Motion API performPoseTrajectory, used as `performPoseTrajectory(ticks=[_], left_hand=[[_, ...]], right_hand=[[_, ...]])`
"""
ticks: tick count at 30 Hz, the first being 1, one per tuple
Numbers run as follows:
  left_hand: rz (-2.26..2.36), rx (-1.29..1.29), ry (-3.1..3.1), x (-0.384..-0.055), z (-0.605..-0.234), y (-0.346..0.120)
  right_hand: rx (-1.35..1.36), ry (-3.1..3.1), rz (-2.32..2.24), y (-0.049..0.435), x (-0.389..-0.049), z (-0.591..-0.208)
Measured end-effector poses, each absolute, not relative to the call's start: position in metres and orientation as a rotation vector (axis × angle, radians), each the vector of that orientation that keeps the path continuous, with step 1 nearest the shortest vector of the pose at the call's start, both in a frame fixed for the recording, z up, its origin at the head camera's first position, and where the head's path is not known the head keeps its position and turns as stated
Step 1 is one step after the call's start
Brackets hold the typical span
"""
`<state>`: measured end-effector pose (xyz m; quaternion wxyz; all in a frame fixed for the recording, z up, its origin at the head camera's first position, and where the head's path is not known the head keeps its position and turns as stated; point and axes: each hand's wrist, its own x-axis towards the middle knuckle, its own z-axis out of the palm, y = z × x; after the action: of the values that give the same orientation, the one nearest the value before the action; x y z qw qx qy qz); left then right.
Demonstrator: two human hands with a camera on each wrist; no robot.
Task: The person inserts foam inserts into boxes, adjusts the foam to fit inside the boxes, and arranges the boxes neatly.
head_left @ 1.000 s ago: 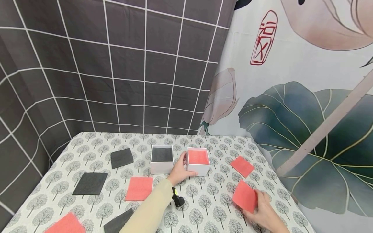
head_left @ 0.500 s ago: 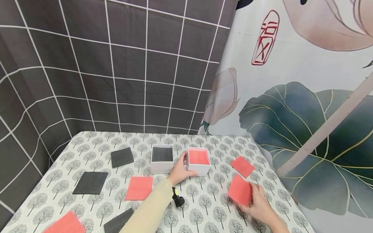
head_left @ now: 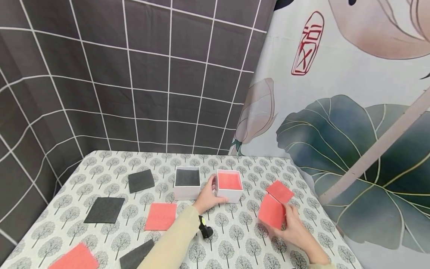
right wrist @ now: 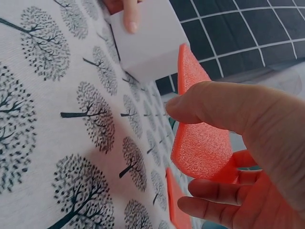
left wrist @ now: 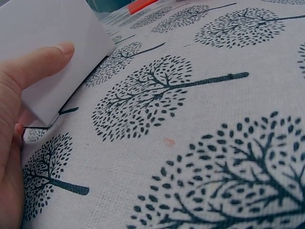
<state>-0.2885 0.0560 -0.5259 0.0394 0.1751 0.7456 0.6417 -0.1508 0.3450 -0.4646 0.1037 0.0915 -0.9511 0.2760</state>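
My left hand (head_left: 206, 196) grips the near left corner of a white box (head_left: 235, 195) lined with red, its thumb across the front wall. The left wrist view shows that thumb (left wrist: 47, 62) lying along the white side. At the right, my right hand (head_left: 291, 226) pinches a red felt-like square (head_left: 271, 212) by its edge, thumb (right wrist: 200, 107) on one side and fingers opposite. The square is tilted above the cloth. Behind it lies another red square (head_left: 280, 191), which the held one overlaps in the head view.
A second white box (head_left: 186, 193) with black inside stands left of the gripped one. Black squares (head_left: 105, 210) and red squares (head_left: 161, 216) are scattered over the left of the tree-print cloth (head_left: 231, 257). Grid-patterned and flower-printed hangings (head_left: 147, 74) rise behind the table.
My right hand has carried the red square a little left and away from me, closer to the red square behind. My left hand has kept its grip on the box.
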Motion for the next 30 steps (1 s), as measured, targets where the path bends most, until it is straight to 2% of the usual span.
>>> performPoseTrajectory(ticks=[5, 9, 14, 18, 25, 30], left_hand=[[1.984, 0.556, 2.272, -0.284, -0.518, 0.055], [1.965, 0.544, 2.297, -0.294, -0.538, 0.057], [1.971, 0.558, 2.302, -0.296, -0.541, 0.058], [1.964, 0.576, 2.318, -0.294, -0.537, 0.058], [2.002, 0.603, 2.276, -0.277, -0.508, 0.052], [1.999, 0.593, 2.276, -0.279, -0.511, 0.053]], right_hand=[[0.321, -2.791, 0.802, 0.343, -0.157, -0.46], [0.321, -2.801, 0.831, 0.341, -0.162, -0.456], [0.356, -2.794, 0.832, 0.339, -0.168, -0.451], [0.374, -2.789, 0.811, 0.337, -0.173, -0.447], [0.322, -2.836, 0.79, 0.331, -0.182, -0.442], [0.312, -2.856, 0.774, 0.327, -0.188, -0.439]])
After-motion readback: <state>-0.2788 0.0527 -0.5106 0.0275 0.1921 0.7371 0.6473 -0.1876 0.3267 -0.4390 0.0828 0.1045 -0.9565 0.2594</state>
